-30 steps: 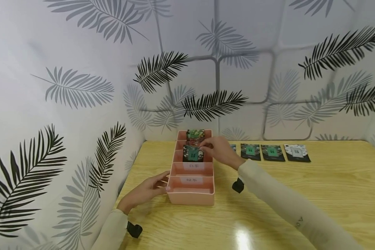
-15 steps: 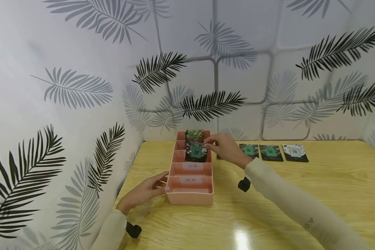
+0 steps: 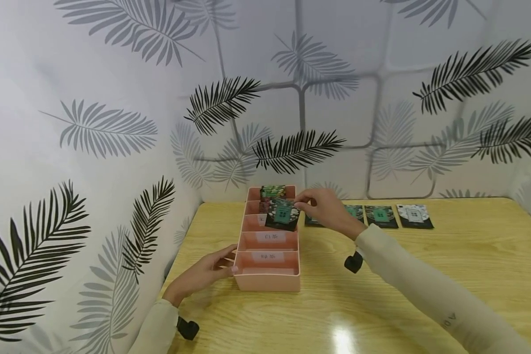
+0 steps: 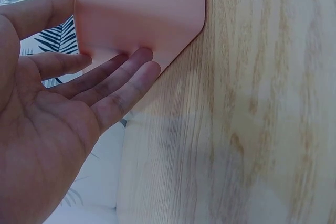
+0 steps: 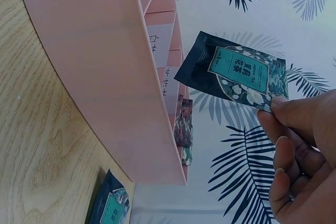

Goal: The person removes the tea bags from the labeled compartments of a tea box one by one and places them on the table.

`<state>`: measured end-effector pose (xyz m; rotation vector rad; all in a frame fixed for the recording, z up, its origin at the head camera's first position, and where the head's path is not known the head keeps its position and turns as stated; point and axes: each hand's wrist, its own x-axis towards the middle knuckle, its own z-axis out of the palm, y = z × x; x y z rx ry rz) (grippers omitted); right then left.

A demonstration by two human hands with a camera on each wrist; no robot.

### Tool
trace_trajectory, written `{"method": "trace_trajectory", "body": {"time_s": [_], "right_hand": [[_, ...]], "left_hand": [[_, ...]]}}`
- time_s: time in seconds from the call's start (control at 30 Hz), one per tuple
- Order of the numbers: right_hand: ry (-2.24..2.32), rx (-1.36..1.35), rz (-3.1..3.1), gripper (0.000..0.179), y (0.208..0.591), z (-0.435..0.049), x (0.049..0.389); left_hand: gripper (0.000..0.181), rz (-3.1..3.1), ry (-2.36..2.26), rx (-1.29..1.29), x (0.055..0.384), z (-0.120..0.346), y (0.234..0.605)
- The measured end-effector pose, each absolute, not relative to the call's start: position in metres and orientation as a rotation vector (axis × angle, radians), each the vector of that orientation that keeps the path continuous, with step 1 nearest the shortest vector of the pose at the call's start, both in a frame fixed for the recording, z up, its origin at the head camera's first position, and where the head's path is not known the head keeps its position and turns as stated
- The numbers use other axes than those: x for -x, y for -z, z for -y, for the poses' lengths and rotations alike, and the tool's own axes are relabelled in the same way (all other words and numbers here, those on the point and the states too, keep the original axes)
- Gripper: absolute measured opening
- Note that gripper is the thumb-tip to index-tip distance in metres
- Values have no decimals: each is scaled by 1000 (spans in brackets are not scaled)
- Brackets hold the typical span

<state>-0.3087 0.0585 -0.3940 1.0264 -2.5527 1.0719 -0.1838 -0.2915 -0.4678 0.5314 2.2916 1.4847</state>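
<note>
A dark tea packet (image 3: 280, 216) with a teal label and white flowers hangs tilted above the middle of the long pink divided box (image 3: 267, 283). My right hand (image 3: 326, 210) pinches its upper corner between thumb and fingers. In the right wrist view the tea packet (image 5: 239, 69) reads "Jasmine Tea" and is apart from the box. At the box's near left corner, my left hand (image 3: 203, 273) touches the outer side and rim with extended fingers. The left wrist view shows those fingertips (image 4: 149, 69) against the pink wall.
Inside the far compartments stand a green-topped packet (image 3: 273, 191) and a dark red packet (image 5: 184, 124). White labels (image 3: 270, 237) mark the dividers. Several more packets (image 3: 381, 216) lie in a row on the wooden table (image 3: 380, 275), right of the box. A leaf-patterned wall (image 3: 336, 113) rises behind.
My right hand has moved slightly right, and the jasmine tea packet has shifted right and tilted with it. My left hand stays at the box corner.
</note>
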Motion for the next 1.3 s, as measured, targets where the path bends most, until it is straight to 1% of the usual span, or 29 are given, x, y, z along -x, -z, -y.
{"method": "trace_trajectory", "body": {"time_s": [0.6, 1.3], "right_hand": [[-1093, -1000, 2594, 13, 396, -98, 300], [-1071, -930, 2638, 10, 419, -146, 301]], "left_hand": [[68, -2299, -1464, -494, 183, 291, 468], [66, -2294, -1478, -521, 183, 290, 466]]}}
